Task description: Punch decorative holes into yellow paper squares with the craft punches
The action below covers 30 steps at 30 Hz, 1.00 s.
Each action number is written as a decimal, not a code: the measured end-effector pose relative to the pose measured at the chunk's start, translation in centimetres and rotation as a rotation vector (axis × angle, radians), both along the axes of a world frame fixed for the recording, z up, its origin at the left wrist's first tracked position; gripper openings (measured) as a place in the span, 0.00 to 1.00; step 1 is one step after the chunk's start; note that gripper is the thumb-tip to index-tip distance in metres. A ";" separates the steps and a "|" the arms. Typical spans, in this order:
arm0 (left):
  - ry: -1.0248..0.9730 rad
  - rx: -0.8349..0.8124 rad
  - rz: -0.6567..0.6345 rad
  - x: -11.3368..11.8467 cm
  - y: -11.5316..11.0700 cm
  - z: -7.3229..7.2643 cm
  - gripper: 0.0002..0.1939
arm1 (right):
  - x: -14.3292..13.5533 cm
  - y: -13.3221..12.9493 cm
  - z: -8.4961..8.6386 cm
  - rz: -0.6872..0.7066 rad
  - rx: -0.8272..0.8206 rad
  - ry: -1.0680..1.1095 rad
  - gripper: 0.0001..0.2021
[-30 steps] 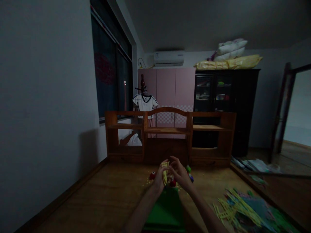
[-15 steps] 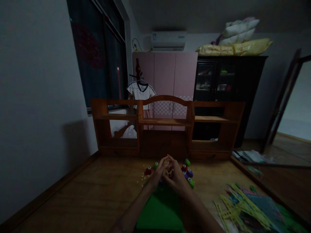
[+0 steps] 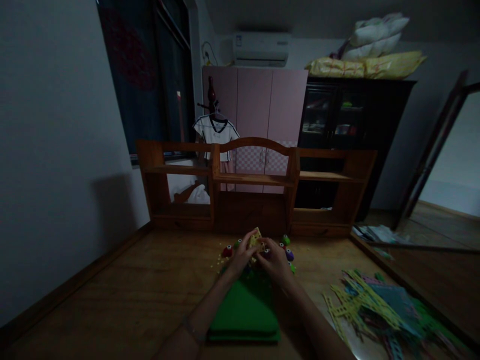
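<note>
A small yellow piece with holes in it (image 3: 256, 236) is upright in the fingers of my left hand (image 3: 240, 259). My right hand (image 3: 276, 264) has its fingers closed at the lower right edge of that same piece; its fingertips are partly hidden. Around both hands lie small round figures with eye-like tops: a red one (image 3: 227, 251) on the left, a green one (image 3: 286, 240) and a purple one (image 3: 289, 255) on the right. Tiny yellow bits (image 3: 217, 262) are scattered left of my left hand. Below my wrists lies a green folded slab (image 3: 243, 310).
All this rests on a wooden tabletop (image 3: 150, 280) with a raised rim. A wooden shelf unit (image 3: 255, 177) stands along its back edge. To the right is a heap of yellow, blue and green foam sheets and cut-out frames (image 3: 375, 305).
My hands have moved slightly apart, and the yellow piece now shows above my left fingers. The whole scene sits a little higher as the view tilts down.
</note>
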<state>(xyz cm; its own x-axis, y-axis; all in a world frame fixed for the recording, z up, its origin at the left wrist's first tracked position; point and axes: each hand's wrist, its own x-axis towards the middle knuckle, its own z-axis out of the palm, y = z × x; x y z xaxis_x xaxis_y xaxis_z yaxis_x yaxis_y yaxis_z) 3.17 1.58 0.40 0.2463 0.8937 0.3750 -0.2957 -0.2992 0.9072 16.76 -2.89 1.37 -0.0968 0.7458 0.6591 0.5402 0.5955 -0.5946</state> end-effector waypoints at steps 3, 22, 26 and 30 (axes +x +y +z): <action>-0.081 -0.041 -0.040 -0.1 0.0 0.0 0.31 | 0.2 0.5 -0.5 0.012 -0.041 0.079 0.14; 0.029 -0.098 0.294 -1.4 2.7 -2.2 0.22 | 2.1 2.2 -1.3 -0.027 -0.286 0.494 0.20; 0.016 -0.108 0.322 -1.5 2.8 -2.2 0.23 | 2.0 2.1 -1.3 -0.050 -0.314 0.466 0.21; -0.013 -0.129 0.296 -1.5 2.4 -1.7 0.22 | 2.0 1.9 -1.1 -0.053 -0.301 0.471 0.21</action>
<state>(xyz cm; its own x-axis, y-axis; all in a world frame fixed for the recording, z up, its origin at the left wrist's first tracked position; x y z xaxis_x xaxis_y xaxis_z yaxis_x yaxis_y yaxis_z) 1.64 3.96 -1.26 -0.0358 0.9661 0.2556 -0.2252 -0.2570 0.9398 18.80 -0.95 0.31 0.1988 0.9035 0.3797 0.1999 0.3419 -0.9182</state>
